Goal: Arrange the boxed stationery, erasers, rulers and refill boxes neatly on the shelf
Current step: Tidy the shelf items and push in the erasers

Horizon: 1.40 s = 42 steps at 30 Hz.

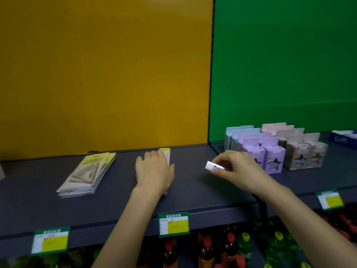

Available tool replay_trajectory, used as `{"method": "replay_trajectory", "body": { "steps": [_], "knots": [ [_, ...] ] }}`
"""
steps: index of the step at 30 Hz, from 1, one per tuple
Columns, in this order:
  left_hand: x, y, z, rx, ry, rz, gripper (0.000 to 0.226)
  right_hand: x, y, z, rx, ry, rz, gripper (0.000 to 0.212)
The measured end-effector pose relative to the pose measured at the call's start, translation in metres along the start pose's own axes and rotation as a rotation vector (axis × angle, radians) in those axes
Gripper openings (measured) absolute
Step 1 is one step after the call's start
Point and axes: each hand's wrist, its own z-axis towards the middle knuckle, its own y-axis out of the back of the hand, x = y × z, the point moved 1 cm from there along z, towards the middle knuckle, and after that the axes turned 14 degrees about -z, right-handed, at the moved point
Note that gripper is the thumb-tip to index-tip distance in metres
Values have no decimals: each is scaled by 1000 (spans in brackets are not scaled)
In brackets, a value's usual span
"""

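Observation:
On the dark grey shelf [119, 192], my left hand [154, 171] lies flat with straight fingers over a row of yellow-topped ruler packs [165, 151], hiding most of it. My right hand [234, 168] pinches a small white eraser [212, 165] with a blue mark, held just above the shelf to the right of the left hand. A stack of clear-wrapped ruler sets [87, 174] with yellow labels lies at the left. Purple, blue, pink and grey stationery boxes [274, 149] stand in rows at the right.
A blue box [343, 139] sits at the far right back. Green and yellow price tags [173, 224] hang on the shelf's front edge. Bottles with red and green caps [231, 246] fill the shelf below. Yellow and green panels form the back wall.

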Motion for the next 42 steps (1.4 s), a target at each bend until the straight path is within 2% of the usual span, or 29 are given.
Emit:
{"method": "replay_trajectory", "body": {
  "steps": [2, 6, 12, 23, 29, 35, 39, 42],
  "knots": [
    [-13, 9, -5, -38, -172, -77, 39, -14, 4, -10, -19, -30, -4, 18],
    [-56, 18, -16, 13, -446, -207, 28, -56, 21, -34, -7, -74, -23, 13],
    [-149, 11, -28, 43, -661, -368, 22, -144, 58, -73, -19, -94, -103, 17],
    [-352, -38, -47, 9, -749, -455, 25, -337, 123, -157, 9, -116, -183, 21],
    [-436, -51, -33, 24, -810, -475, 24, -415, 138, -181, 30, -121, -117, 22],
    [-511, -70, 3, 23, -841, -418, 25, -485, 147, -175, 61, -160, -51, 22],
    [-551, -83, 36, 38, -832, -397, 26, -534, 159, -153, 98, -178, -9, 13],
    [-576, -88, 61, 34, -826, -374, 27, -568, 170, -126, 108, -164, -51, 13]
  ]
}}
